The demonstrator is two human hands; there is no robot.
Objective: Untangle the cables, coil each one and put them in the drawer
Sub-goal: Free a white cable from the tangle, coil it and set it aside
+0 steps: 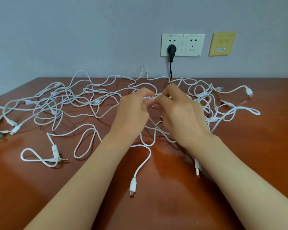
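White USB-C plug (133, 186) loose near front edge of table (156, 205). Beyond, left hand (131, 112) and right hand (178, 113) both pinching knot (150, 98) in white cables (60, 103) mid-table. Risk: pulling hard, tightening knot, dragging cables off left edge.

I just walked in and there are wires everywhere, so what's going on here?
A person is untangling a sprawl of white cables on the brown table. The left hand and right hand both pinch a knot in the middle of the pile. No cable is coiled yet, loose ends lie all around, and no drawer is in view. A black plug sits in the wall socket behind.
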